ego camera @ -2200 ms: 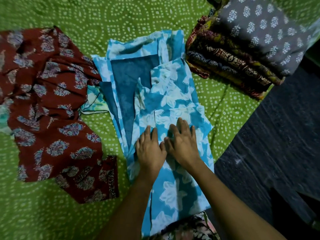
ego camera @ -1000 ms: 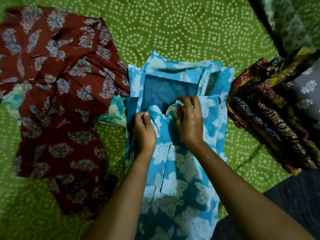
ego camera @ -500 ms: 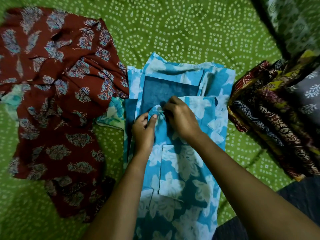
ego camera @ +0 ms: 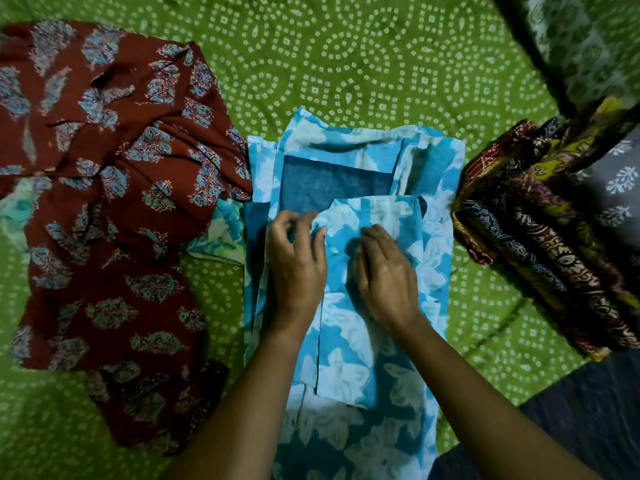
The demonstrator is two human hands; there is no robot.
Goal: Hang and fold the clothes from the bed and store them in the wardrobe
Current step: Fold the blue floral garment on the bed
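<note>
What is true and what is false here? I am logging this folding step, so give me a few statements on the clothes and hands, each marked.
Both the left hand and the right hand are on the blue floral garment. True.
A stack of folded clothes sits right of the blue floral garment. True.
The maroon printed garment lies folded on that stack. False: the maroon printed garment lies crumpled on the bedsheet, left of the blue one.
The bedsheet is plain white. False: it is green with white dots.
</note>
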